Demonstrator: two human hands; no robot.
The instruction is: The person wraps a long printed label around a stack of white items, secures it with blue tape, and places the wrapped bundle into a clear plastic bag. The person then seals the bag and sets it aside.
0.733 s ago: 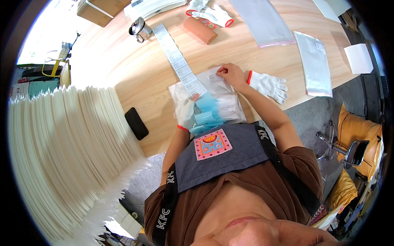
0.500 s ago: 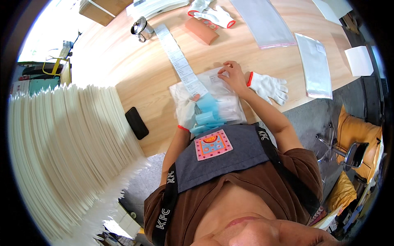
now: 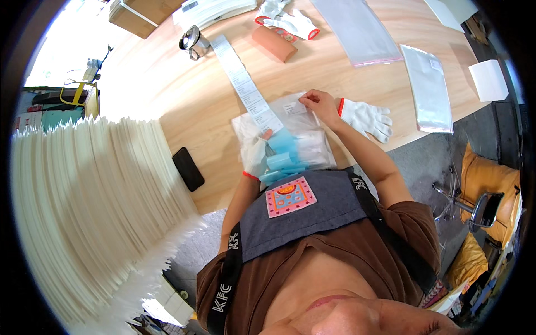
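Observation:
A long strip of white printed labels (image 3: 245, 86) runs from the far side of the table toward me, its near end showing blue backing (image 3: 283, 146). My left hand (image 3: 255, 157), in a white glove with a red cuff and a bare thumb tip, grips this strip near its end. Beneath lies a stack of clear plastic bags (image 3: 315, 146) with white contents; a small white label (image 3: 291, 108) sits on the top one. My bare right hand (image 3: 320, 106) is closed, fingertips together at the bag's far edge beside that label; whatever they pinch is hidden.
A white glove (image 3: 365, 118) lies right of my right hand. Farther off are a metal cup (image 3: 194, 42), an orange-brown roll (image 3: 274, 44), more gloves (image 3: 293, 23) and flat clear bags (image 3: 357, 30). A black phone (image 3: 188, 168) lies left, beside a tall stack of white sheets (image 3: 100, 212).
The fingers of my right hand have drawn together and curled, at the bag's far edge. My left hand and the label strip stay almost where they were.

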